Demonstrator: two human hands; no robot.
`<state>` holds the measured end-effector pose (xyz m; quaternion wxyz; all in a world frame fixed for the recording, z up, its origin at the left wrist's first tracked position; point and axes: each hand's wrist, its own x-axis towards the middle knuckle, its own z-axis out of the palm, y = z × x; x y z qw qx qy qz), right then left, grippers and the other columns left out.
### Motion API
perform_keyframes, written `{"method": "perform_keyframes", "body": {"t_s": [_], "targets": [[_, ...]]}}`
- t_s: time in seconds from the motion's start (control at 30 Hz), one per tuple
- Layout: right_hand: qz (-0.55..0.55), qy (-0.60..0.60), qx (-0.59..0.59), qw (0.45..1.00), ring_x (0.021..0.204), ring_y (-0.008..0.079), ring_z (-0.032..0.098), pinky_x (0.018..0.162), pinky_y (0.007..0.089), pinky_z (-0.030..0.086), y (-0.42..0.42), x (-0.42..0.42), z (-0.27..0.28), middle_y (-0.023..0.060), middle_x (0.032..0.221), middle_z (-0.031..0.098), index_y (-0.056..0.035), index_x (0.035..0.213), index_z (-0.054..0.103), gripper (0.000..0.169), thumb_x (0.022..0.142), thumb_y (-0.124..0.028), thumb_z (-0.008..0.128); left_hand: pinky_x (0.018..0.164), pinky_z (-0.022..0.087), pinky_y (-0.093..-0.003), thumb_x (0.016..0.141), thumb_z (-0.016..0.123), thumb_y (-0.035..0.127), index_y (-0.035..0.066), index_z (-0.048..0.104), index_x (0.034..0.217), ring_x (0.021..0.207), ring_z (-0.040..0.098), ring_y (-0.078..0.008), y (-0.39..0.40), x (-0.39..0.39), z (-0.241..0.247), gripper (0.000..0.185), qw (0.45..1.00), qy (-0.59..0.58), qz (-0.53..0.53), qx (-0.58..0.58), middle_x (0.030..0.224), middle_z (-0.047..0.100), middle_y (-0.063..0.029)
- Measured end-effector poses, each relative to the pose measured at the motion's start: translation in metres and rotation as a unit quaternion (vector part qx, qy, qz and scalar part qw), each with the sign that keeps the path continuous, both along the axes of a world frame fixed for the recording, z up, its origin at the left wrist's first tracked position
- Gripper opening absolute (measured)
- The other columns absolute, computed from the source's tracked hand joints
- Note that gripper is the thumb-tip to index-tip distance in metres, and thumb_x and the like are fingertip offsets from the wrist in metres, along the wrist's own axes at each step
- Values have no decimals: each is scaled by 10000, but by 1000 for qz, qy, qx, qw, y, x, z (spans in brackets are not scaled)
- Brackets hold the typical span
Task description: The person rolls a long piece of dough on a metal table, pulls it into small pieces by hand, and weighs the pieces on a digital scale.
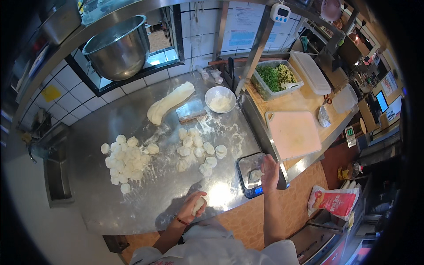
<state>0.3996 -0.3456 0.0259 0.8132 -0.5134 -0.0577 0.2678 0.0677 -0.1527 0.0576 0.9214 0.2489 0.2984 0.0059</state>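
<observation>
My left hand (191, 207) curls around a pale piece of dough (198, 206) above the front edge of the steel table (159, 198). My right hand (270, 172) is over the right side of a digital kitchen scale (245, 180) with a lit blue display. A small dough piece (255, 175) lies on the scale's pan, right beside my right fingers; whether they touch it is unclear. Left of the scale sits a loose group of dough pieces (197, 141). Farther left, a larger heap of dough pieces (127, 160) rests on the floured steel.
Behind the pieces are a long dough roll (169, 103), a dough scraper (190, 111) and a bowl of flour (220, 100). A pink cutting board (293, 134) and a tub of chopped greens (270, 78) stand on the wooden counter at right. A steel mixing bowl (119, 49) is at the wall opening.
</observation>
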Motion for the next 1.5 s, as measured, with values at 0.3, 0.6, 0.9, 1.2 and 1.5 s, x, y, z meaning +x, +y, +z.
{"method": "perform_keyframes", "body": {"t_s": [0.3, 0.6, 0.9, 1.2, 1.5], "targets": [[81, -50, -6, 995, 1483, 301, 339, 1211, 473, 231, 38, -1, 54, 169, 1587, 381, -21, 1529, 388, 625, 1082, -458, 385, 537, 423, -297, 1057, 514, 269, 32, 646, 1078, 593, 540, -162, -14, 6, -17, 273, 985, 40, 63, 156, 689, 577, -63], [240, -459, -286, 806, 1409, 365, 424, 1162, 442, 335, 31, -57, 65, 218, 1517, 446, -42, 1432, 523, 579, 909, -168, 738, 633, 521, -353, 1072, 321, 581, 31, 632, 1140, 653, 628, -207, -14, 15, -28, 636, 998, -42, 54, 4, 841, 672, -115], [325, -495, -253, 765, 1078, 378, 613, 882, 454, 531, 67, -174, 76, 172, 1201, 617, -76, 1335, 568, 481, 896, -228, 689, 1099, 424, -426, 1030, 313, 682, 47, 465, 1428, 1328, 504, -256, -17, 21, -44, 765, 939, -158, 93, -290, 1449, 510, -127], [266, -465, -194, 822, 1230, 413, 570, 1115, 501, 392, 64, -187, 65, 222, 1344, 594, 4, 1279, 603, 375, 925, -120, 608, 1094, 448, -393, 1099, 391, 426, 8, 549, 1337, 1251, 582, -266, -32, 39, -25, 506, 986, -36, 128, -105, 1305, 621, -144], [211, -538, -314, 753, 1407, 392, 429, 1182, 597, 249, 78, -168, 83, 197, 1488, 496, -55, 1380, 585, 492, 924, -238, 606, 1182, 351, -417, 1091, 395, 394, 66, 396, 1508, 1402, 445, -246, -56, 55, -10, 531, 984, -60, 119, -116, 1498, 490, -106]]}}
